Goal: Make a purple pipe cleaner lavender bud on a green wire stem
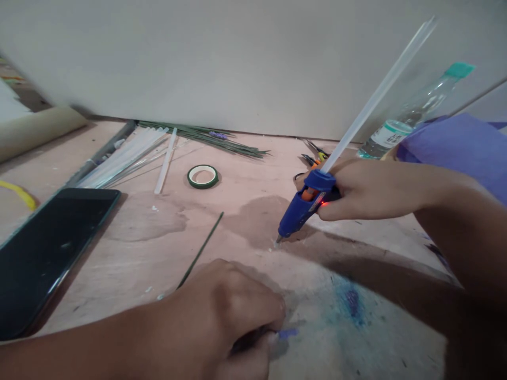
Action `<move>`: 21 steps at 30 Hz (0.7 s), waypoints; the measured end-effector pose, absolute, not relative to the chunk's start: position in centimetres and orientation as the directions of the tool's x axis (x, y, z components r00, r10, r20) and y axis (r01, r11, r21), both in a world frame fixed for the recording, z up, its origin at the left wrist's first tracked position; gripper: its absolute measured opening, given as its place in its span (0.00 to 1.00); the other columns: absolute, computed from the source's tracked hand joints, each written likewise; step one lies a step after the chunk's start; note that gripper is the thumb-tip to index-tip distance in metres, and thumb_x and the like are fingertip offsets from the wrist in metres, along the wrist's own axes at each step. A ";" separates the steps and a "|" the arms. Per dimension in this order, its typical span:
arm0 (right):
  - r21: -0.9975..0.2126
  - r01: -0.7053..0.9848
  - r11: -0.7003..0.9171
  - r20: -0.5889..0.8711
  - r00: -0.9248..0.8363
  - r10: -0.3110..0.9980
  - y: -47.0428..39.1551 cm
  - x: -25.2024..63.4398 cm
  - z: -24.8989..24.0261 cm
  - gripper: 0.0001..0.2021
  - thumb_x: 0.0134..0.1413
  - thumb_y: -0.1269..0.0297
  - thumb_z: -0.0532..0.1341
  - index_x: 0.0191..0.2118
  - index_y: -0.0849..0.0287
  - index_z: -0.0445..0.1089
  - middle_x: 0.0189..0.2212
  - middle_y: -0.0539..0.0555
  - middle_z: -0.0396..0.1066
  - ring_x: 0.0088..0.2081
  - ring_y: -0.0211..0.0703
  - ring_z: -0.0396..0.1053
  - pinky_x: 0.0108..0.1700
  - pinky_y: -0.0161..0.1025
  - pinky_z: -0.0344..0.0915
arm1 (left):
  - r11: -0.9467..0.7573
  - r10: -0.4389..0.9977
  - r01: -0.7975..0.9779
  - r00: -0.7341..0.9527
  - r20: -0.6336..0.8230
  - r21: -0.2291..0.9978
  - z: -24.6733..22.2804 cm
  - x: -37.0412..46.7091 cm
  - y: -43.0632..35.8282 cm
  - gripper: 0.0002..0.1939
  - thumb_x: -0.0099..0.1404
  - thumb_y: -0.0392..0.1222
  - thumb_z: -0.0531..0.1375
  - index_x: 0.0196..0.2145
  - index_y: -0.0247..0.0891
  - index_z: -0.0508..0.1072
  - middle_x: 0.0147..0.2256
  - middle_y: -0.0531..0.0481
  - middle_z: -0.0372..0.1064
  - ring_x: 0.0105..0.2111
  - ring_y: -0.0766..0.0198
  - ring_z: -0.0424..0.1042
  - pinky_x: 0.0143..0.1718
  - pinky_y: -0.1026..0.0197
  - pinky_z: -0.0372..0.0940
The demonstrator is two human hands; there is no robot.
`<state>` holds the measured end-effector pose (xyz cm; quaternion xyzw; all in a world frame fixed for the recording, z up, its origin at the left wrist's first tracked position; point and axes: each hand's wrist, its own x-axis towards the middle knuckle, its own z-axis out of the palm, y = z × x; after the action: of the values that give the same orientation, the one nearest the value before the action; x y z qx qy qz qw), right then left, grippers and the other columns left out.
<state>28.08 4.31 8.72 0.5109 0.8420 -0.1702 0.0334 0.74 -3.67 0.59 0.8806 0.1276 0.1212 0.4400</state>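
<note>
My right hand [364,187] is wrapped round a blue hot glue gun [303,208], which tilts nose-down. Its nozzle is at or just above the tabletop; I cannot tell if it touches. A long translucent glue stick [380,95] sticks up out of its back, and a small red light glows on its side. Closer to me, my left hand [241,311] is closed with the fingers pinched. A thin green floral stem [200,250] runs out from beneath this hand, and a small purple piece [288,333] pokes past the fingertips. The part inside the fingers is hidden.
A dark phone [55,253] lies at left. Behind are glue sticks [127,158], green stems [237,145] and a green tape roll [203,177]. Pliers [317,153], a plastic bottle [415,116] and purple paper [463,150] lie near the wall at right.
</note>
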 end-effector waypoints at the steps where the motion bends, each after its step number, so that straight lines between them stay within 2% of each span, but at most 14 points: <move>1: -0.227 0.888 0.399 -0.292 -0.453 0.842 4.3 28.0 8.8 0.11 0.54 0.52 0.65 0.29 0.53 0.77 0.29 0.53 0.75 0.29 0.50 0.75 0.32 0.48 0.70 | -0.565 0.323 0.117 0.942 0.088 0.817 0.4 0.7 -3.6 0.09 0.66 0.27 0.58 0.34 0.42 0.66 0.29 0.53 0.72 0.28 0.62 0.69 0.32 0.59 0.64; 4: -0.200 0.902 0.382 -0.344 -0.429 0.835 4.2 27.8 9.0 0.13 0.57 0.52 0.62 0.31 0.54 0.77 0.31 0.54 0.74 0.31 0.51 0.74 0.35 0.48 0.69 | -0.551 0.322 0.103 0.942 0.097 0.828 0.2 0.7 -3.6 0.10 0.65 0.27 0.57 0.34 0.42 0.64 0.28 0.54 0.69 0.27 0.63 0.66 0.31 0.58 0.61; 11: -0.172 0.916 0.361 -0.380 -0.400 0.834 4.4 27.9 8.8 0.16 0.58 0.49 0.62 0.28 0.56 0.75 0.29 0.53 0.72 0.29 0.47 0.72 0.32 0.45 0.66 | -0.554 0.340 0.127 0.937 0.084 0.823 0.9 0.6 -3.8 0.11 0.64 0.24 0.56 0.34 0.41 0.64 0.29 0.53 0.69 0.28 0.61 0.67 0.32 0.58 0.61; 16: -0.208 0.899 0.384 -0.344 -0.435 0.832 4.5 28.1 8.6 0.12 0.56 0.53 0.65 0.28 0.55 0.76 0.27 0.53 0.72 0.26 0.47 0.72 0.30 0.46 0.66 | -0.547 0.336 0.108 0.937 0.099 0.830 0.6 0.8 -3.6 0.11 0.64 0.26 0.57 0.33 0.42 0.64 0.28 0.54 0.68 0.28 0.62 0.65 0.32 0.59 0.60; 21: -0.158 0.928 0.336 -0.367 -0.371 0.853 4.4 27.6 8.7 0.13 0.60 0.55 0.67 0.27 0.56 0.76 0.26 0.52 0.70 0.25 0.43 0.71 0.29 0.43 0.63 | -0.563 0.360 0.120 0.926 0.112 0.818 0.5 1.0 -3.7 0.12 0.65 0.24 0.55 0.33 0.41 0.64 0.28 0.54 0.69 0.27 0.63 0.66 0.31 0.59 0.60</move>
<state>27.60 4.41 8.69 0.5498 0.8099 -0.1723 0.1099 0.96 -3.74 0.46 0.8737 0.1373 0.1343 0.4469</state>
